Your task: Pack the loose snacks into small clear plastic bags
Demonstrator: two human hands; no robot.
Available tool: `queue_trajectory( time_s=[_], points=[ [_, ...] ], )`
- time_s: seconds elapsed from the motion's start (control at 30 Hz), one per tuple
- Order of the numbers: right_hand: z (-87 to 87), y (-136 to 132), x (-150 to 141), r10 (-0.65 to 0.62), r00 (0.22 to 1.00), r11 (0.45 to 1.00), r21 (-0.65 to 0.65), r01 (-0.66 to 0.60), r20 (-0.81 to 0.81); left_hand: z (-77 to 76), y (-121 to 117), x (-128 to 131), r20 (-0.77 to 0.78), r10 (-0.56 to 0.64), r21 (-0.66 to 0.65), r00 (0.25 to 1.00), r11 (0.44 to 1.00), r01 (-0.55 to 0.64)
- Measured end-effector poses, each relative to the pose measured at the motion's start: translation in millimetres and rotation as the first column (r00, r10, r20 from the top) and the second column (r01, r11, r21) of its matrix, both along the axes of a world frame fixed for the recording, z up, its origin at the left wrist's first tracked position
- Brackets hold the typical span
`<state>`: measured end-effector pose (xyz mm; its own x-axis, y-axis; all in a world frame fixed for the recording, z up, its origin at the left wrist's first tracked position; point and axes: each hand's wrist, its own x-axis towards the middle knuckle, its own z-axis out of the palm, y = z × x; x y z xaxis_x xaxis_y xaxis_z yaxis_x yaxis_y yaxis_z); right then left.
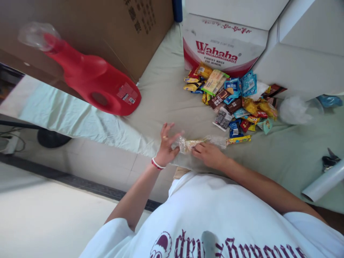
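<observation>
Wrapper bundle was pinned by one hand at the near edge

Head view: clear-wrapped bundle (189,144) lay at the near edge of the cloth-covered surface (158,93). Right hand (211,154) had fingers curled down on its middle, likely to steady it. Left hand (166,152) was spread wide at its left end, probably for room to work the loose film; couldn't tell if it touched. Yellow stick packet (239,139) sat just right, snack pile (234,104) farther out, probably for easy reach. Red jug (104,80) leaned far left, neck in clear plastic.

Counts: 2 hands, 1 bundle, 1 stick packet, 1 red jug, 1 Wahaha carton (223,50) behind the pile, 1 white roll (325,181) near right. Pile: over a dozen packets; overlap blocked an exact count.
</observation>
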<state>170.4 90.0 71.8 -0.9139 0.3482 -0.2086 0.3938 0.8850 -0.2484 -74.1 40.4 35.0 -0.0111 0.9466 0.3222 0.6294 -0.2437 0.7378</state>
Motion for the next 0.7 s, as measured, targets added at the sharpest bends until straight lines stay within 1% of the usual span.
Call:
queue_trajectory(
  time_s=[0.03, 0.07, 0.1, 0.13, 0.17, 0.23, 0.27, 0.3, 0.33, 0.4, 0.43, 0.5, 0.57, 0.6, 0.63, 0.7],
  points=[
    [-0.3, 0, -1, -0.005, 1.000, 1.000, 0.003, 0.005, -0.004, 3.5, 3, -2, 0.029, -0.090, -0.029, 0.996, 0.995, 0.091],
    [-0.3, 0, -1, -0.012, 1.000, 1.000, 0.004, 0.012, -0.007, 6.1, 6, -3, 0.072, -0.134, -0.061, 0.988, 0.989, 0.139],
    [-0.2, 1, -1, -0.023, 1.000, 1.000, 0.004, 0.023, -0.010, 7.6, 8, -1, 0.114, -0.120, -0.101, 0.986, 0.986, 0.132],
    [-0.2, 1, -2, -0.033, 0.999, 0.999, 0.002, 0.033, -0.014, 7.9, 10, 2, 0.139, -0.054, -0.149, 0.989, 0.986, 0.074],
    [-0.1, 1, -2, -0.041, 0.999, 0.999, 0.000, 0.041, -0.019, 7.5, 10, 6, 0.130, 0.049, -0.200, 0.990, 0.980, -0.022],
    [-0.1, 1, -2, -0.051, 0.998, 0.999, -0.006, 0.051, -0.023, 6.3, 8, 13, 0.028, 0.264, -0.272, 0.964, 0.930, -0.247],
    [-0.1, 1, -1, -0.057, 0.998, 0.998, -0.010, 0.057, -0.025, 6.4, 7, 16, -0.036, 0.336, -0.293, 0.941, 0.897, -0.331],
    [-0.2, 1, -1, -0.064, 0.998, 0.998, -0.018, 0.064, -0.026, 7.5, 4, 17, -0.088, 0.375, -0.312, 0.923, 0.870, -0.383],
    [-0.6, 2, 0, -0.074, 0.997, 0.997, -0.030, 0.073, -0.028, 9.8, 2, 17, -0.123, 0.380, -0.345, 0.917, 0.850, -0.398],
    [-2.5, 2, 1, -0.096, 0.994, 0.994, -0.066, 0.093, -0.043, 17.4, -4, 16, -0.127, 0.322, -0.448, 0.938, 0.825, -0.344],
    [-4.2, 3, 1, -0.105, 0.993, 0.992, -0.083, 0.100, -0.059, 22.2, -7, 15, -0.097, 0.293, -0.491, 0.951, 0.817, -0.302],
    [-8.7, 4, 0, -0.128, 0.987, 0.988, -0.098, 0.118, -0.099, 31.7, -10, 20, 0.002, 0.276, -0.525, 0.961, 0.819, -0.233],
    [-13.1, 5, -1, -0.157, 0.977, 0.985, -0.097, 0.143, -0.146, 38.2, -9, 34, 0.086, 0.279, -0.500, 0.957, 0.843, -0.200],
    [-14.6, 5, -2, -0.173, 0.970, 0.982, -0.103, 0.157, -0.172, 39.5, -7, 45, 0.094, 0.250, -0.474, 0.964, 0.863, -0.178],
    [-15.1, 6, -1, -0.185, 0.962, 0.979, -0.123, 0.162, -0.199, 39.6, -6, 56, 0.069, 0.200, -0.443, 0.977, 0.884, -0.149],
    [-12.9, 9, 3, -0.205, 0.948, 0.965, -0.210, 0.155, -0.243, 36.7, -2, 78, -0.077, 0.095, -0.382, 0.992, 0.917, -0.117]
  ],
)
